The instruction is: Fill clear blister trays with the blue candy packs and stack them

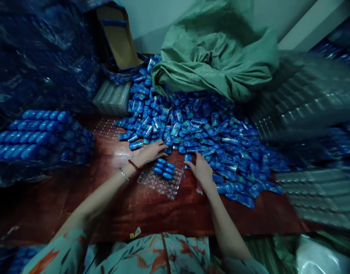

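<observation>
A clear plastic tray (160, 186) with rows of small hollows lies on the red-brown table; several blue bottles (163, 169) stand or lie in its far part. My left hand (153, 151) reaches over the tray's far left side, its fingers at the near edge of the pile of blue bottles (192, 121); what its fingertips hold, if anything, is hidden. To the right of the tray, my right hand (200, 167) has thumb and forefinger apart around a blue bottle (188, 160) at the pile's edge. Whether it grips this bottle is unclear.
Filled trays of blue bottles (23, 140) are stacked at the left. A green sack (215, 68) lies behind the pile. Clear empty trays (314, 194) are stacked at the right, more (113, 97) at the back left, near an open box (118, 42).
</observation>
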### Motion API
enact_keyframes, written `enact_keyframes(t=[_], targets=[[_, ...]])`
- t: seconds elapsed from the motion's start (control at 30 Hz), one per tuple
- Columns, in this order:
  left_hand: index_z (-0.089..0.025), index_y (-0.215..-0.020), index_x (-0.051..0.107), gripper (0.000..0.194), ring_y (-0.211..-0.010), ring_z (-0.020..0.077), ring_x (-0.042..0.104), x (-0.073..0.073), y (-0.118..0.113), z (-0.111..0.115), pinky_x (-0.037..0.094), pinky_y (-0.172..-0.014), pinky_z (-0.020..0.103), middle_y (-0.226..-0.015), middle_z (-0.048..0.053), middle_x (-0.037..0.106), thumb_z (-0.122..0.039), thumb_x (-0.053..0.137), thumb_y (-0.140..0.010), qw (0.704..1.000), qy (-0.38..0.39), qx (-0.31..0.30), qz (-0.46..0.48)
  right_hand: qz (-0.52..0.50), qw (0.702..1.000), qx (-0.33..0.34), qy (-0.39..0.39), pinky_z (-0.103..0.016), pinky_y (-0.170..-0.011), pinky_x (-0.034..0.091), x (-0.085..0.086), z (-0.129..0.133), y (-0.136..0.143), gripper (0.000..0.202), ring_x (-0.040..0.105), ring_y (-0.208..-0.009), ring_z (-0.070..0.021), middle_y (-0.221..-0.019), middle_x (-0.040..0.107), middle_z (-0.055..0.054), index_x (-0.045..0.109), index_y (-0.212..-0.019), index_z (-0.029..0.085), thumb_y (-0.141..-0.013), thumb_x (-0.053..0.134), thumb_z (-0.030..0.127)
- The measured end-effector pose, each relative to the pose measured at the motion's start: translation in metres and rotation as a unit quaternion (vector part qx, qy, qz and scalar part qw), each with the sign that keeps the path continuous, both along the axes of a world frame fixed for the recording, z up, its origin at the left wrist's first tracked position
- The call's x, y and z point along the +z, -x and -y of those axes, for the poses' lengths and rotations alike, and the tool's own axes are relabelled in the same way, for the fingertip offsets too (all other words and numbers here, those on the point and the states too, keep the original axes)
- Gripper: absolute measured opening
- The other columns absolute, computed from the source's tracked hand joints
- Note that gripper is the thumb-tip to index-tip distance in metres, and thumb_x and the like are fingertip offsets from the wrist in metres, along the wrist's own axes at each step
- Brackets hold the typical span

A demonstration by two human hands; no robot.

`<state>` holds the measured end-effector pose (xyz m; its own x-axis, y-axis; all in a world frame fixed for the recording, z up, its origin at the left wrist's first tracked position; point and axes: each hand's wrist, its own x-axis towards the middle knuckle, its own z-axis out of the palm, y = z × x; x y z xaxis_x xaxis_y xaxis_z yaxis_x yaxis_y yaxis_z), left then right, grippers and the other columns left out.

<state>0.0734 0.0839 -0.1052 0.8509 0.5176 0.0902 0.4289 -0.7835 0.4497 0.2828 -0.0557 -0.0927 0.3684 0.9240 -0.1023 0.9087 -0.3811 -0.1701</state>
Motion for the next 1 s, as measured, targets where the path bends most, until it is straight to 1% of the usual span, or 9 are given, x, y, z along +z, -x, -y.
enact_keyframes(t=[0.17,0.3,0.4,0.47,0.53,0.63,0.73,0.87,1.0], targets=[[-0.02,-0.129,0.049,0.047,-0.096,0.0232,0.053,-0.004,-0.02,-0.022,0.045,-0.077,0.031,-0.113,0.012,0.049,-0.036,0.057,-0.085,0.984,-0.127,-0.063,-0.111,-0.081,0.993,0.038,0.083,-0.031,-0.07,0.042,-0.005,-0.006,0.0,0.047,0.062,-0.095,-0.028,-0.104,0.064,-0.014,0.043,-0.123,0.016,-0.084,0.058,0.037],[-0.017,-0.129,0.047,0.039,-0.1,0.0241,0.052,-0.01,-0.014,-0.018,0.044,-0.081,0.033,-0.113,0.014,0.051,-0.031,0.043,-0.093,0.978,-0.163,-0.023,-0.13,-0.197,0.978,-0.029,-0.053,-0.029,-0.064,0.043,-0.012,0.024,-0.001,0.035,0.062,-0.075,-0.0214,-0.084,0.064,-0.006,0.047,-0.11,0.017,-0.084,0.055,0.039],[-0.014,-0.131,0.045,0.038,-0.1,0.0232,0.052,-0.015,-0.006,-0.013,0.041,-0.088,0.035,-0.107,0.015,0.056,-0.021,0.035,-0.095,0.975,-0.179,-0.034,-0.131,-0.377,0.901,-0.092,-0.194,-0.025,-0.052,0.045,-0.019,0.056,0.016,0.035,0.058,-0.057,-0.0147,-0.079,0.063,-0.002,0.043,-0.109,0.02,-0.084,0.052,0.043],[-0.012,-0.129,0.047,0.037,-0.098,0.0228,0.053,-0.017,-0.003,-0.011,0.04,-0.091,0.036,-0.102,0.014,0.058,-0.022,0.034,-0.095,0.975,-0.181,-0.039,-0.123,-0.484,0.849,-0.083,-0.195,-0.024,-0.045,0.046,-0.025,0.076,0.039,0.038,0.058,-0.052,-0.013,-0.08,0.064,-0.001,0.041,-0.113,0.021,-0.083,0.053,0.042],[-0.012,-0.128,0.047,0.041,-0.097,0.0235,0.054,-0.018,-0.005,-0.01,0.04,-0.09,0.037,-0.103,0.015,0.059,-0.035,0.037,-0.095,0.977,-0.181,-0.017,-0.108,-0.531,0.833,-0.039,-0.151,-0.024,-0.049,0.05,-0.033,0.088,0.062,0.039,0.061,-0.056,-0.0133,-0.081,0.064,-0.001,0.043,-0.117,0.022,-0.083,0.054,0.038],[-0.014,-0.13,0.045,0.055,-0.097,0.0254,0.057,-0.016,-0.015,-0.009,0.043,-0.084,0.035,-0.111,0.017,0.056,-0.052,0.04,-0.09,0.98,-0.161,0.027,-0.114,-0.533,0.838,-0.001,-0.116,-0.025,-0.057,0.052,-0.045,0.091,0.073,0.037,0.062,-0.06,-0.0136,-0.075,0.062,0.0,0.051,-0.115,0.02,-0.083,0.056,0.036],[-0.015,-0.132,0.042,0.056,-0.093,0.0259,0.061,-0.012,-0.026,-0.007,0.044,-0.077,0.033,-0.11,0.017,0.058,-0.052,0.042,-0.09,0.98,-0.118,0.049,-0.149,-0.496,0.864,0.03,-0.081,-0.025,-0.054,0.049,-0.045,0.079,0.05,0.035,0.058,-0.055,-0.013,-0.065,0.058,0.003,0.058,-0.109,0.018,-0.08,0.059,0.037],[-0.011,-0.121,0.049,0.037,-0.084,0.025,0.065,-0.003,-0.034,0.002,0.046,-0.071,0.031,-0.094,0.015,0.064,-0.035,0.038,-0.095,0.979,-0.1,0.067,-0.162,-0.394,0.912,0.098,-0.056,-0.028,-0.063,0.049,-0.023,0.063,0.002,0.029,0.059,-0.061,-0.0142,-0.071,0.064,0.001,0.062,-0.105,0.019,-0.08,0.059,0.034],[-0.01,-0.116,0.05,0.032,-0.087,0.0234,0.065,0.008,-0.027,0.013,0.046,-0.072,0.031,-0.094,0.014,0.065,-0.028,0.03,-0.098,0.981,-0.102,0.076,-0.15,-0.349,0.917,0.169,-0.091,-0.032,-0.078,0.05,-0.004,0.061,-0.017,0.025,0.065,-0.085,-0.019,-0.096,0.069,-0.006,0.063,-0.104,0.018,-0.084,0.053,0.03]])
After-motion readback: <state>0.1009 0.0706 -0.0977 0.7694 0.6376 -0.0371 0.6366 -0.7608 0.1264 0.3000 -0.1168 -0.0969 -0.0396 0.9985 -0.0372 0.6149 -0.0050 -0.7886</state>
